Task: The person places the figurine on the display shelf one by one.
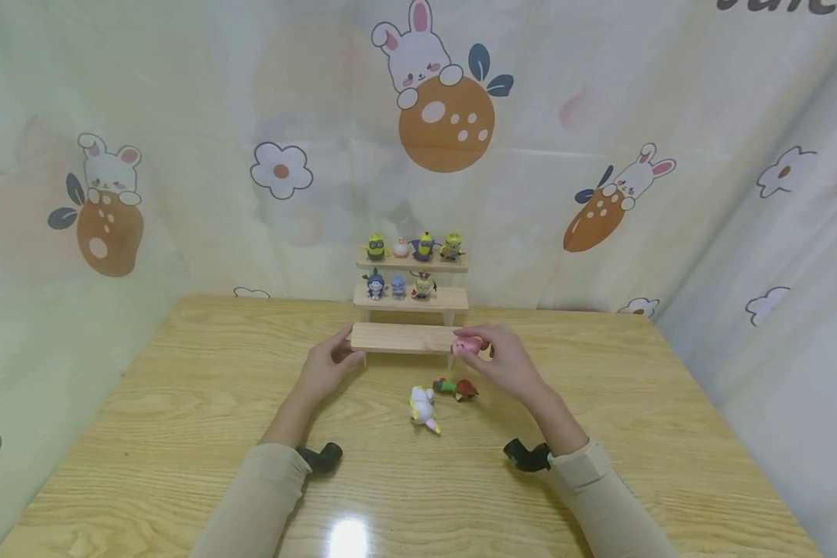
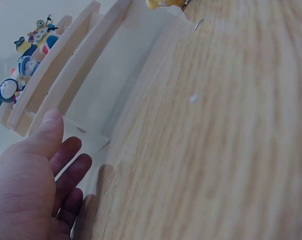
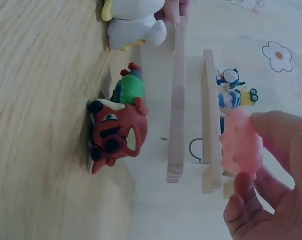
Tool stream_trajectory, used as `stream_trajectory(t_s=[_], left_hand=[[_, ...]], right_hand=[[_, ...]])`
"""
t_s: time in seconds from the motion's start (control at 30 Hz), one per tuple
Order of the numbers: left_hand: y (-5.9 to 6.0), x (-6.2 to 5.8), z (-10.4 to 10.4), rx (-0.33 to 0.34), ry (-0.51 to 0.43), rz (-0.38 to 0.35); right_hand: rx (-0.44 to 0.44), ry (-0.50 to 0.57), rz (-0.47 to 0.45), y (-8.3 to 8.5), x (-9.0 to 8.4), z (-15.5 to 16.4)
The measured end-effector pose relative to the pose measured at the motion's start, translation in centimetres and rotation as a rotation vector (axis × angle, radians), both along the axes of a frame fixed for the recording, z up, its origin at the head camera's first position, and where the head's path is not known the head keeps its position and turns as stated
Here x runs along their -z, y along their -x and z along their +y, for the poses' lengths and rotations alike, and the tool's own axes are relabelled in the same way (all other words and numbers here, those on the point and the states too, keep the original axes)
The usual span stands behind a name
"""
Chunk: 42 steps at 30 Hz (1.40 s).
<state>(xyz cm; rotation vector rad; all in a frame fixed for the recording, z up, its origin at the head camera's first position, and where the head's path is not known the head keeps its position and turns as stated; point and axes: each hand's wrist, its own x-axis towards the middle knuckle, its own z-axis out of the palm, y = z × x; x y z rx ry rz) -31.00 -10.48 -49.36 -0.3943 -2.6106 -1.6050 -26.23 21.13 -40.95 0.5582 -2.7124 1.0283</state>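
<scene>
A pink toy figurine [image 1: 466, 346] is pinched between the thumb and fingers of my right hand [image 1: 505, 364], at the right end of the lowest shelf board [image 1: 401, 338]. The right wrist view shows the rounded pink figurine [image 3: 243, 142] from another side. My left hand [image 1: 325, 368] holds the left end of that board; in the left wrist view the thumb [image 2: 49, 127] lies against its end. In front of the board, a white-and-yellow figurine [image 1: 422, 407] and a brown-headed figurine in green [image 3: 118, 130] lie on the table.
The wooden display stand rises in three tiers. Several figurines [image 1: 423, 246] stand on the top tier [image 1: 413, 264], and three more figurines [image 1: 398, 287] on the middle tier [image 1: 453, 297]. Behind the table [image 1: 202, 434] hangs a printed curtain [image 1: 209, 201].
</scene>
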Motion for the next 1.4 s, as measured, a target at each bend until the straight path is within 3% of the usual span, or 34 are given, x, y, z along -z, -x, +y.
stream_trajectory(t_s=[0.43,0.6,0.73,0.93,1.13,1.4], left_hand=[[0.1,0.3,-0.1,0.003,0.013,0.008],[0.1,0.4,-0.2,0.002,0.007,-0.003],[0.3,0.5,-0.2,-0.004,0.011,-0.007],[0.3,0.5,-0.2,-0.004,0.019,-0.006],[0.1,0.6,0.0,0.007,0.003,-0.007],[0.3,0.4,-0.2,-0.012,0.011,-0.003]], right_hand=[[0.017,-0.032,0.099,1.1,1.8,-0.8],[0.053,-0.056,0.066,1.1,1.9,-1.3],[0.131,-0.107,0.035,1.0,1.8,-1.9],[0.219,-0.167,0.078,0.8,1.6,-2.9],[0.249,-0.193,0.122,0.8,2.1,-3.4],[0.243,-0.205,0.143,0.8,1.4,-3.5]])
